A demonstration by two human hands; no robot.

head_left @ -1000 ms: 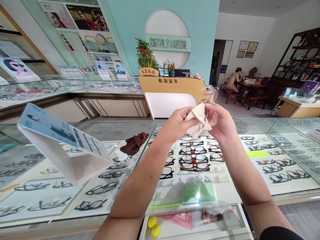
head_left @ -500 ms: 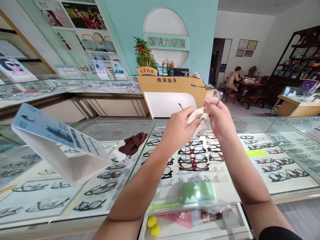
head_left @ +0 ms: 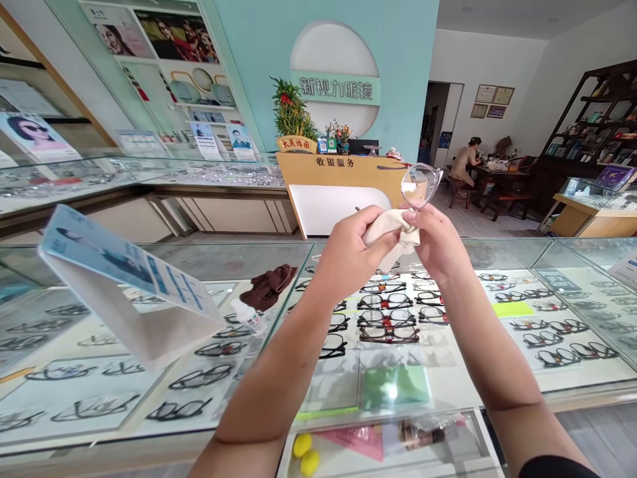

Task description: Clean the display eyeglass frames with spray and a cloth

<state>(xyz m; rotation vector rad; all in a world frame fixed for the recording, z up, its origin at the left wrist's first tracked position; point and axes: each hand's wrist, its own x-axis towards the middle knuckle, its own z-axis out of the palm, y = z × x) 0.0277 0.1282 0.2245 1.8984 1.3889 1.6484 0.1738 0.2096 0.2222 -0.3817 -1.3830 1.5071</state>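
Observation:
Above the glass counter I hold a pair of eyeglasses (head_left: 421, 186) with a clear frame. One lens stands up above my right hand (head_left: 440, 242), whose fingers are closed on the frame's lower part. A temple arm sticks out to the left of that lens. My left hand (head_left: 355, 252) is closed around a cream cleaning cloth (head_left: 385, 226), which is bunched against the glasses between the two hands. The other lens is hidden by the cloth and fingers.
Rows of eyeglasses (head_left: 388, 318) lie inside the glass display case (head_left: 338, 392). On its top at left are a folded sign (head_left: 129, 265), a white bottle (head_left: 247, 315) and a brown cloth (head_left: 269, 287). A person (head_left: 465, 162) sits at a far table.
The glasses have turned, so the free lens now stands more upright and faces me. My right fingers have shifted lower on the frame, and the cloth has moved slightly with my left hand.

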